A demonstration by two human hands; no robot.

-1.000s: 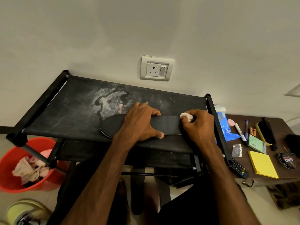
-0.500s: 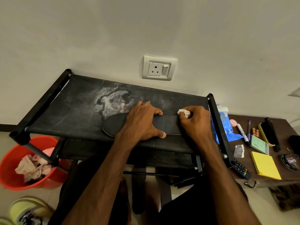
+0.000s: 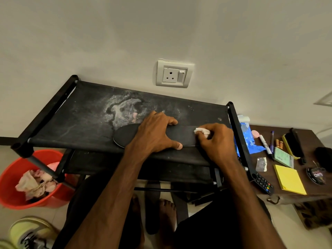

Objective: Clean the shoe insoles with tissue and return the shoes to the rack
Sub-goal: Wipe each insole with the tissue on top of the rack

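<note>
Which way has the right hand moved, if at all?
Yes, slightly: the right hand with its tissue slid left, away from the rack's right side bar.

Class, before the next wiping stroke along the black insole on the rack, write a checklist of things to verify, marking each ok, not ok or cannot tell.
1. The insole lies flat on the top shelf of the rack: ok.
2. The left hand presses the insole down: ok.
3. The right hand has a pinching grip on the tissue, which touches the insole: ok.
4. Tissue clean enough for another stroke: cannot tell.
5. The red bucket stands beside the rack for waste: ok.
</note>
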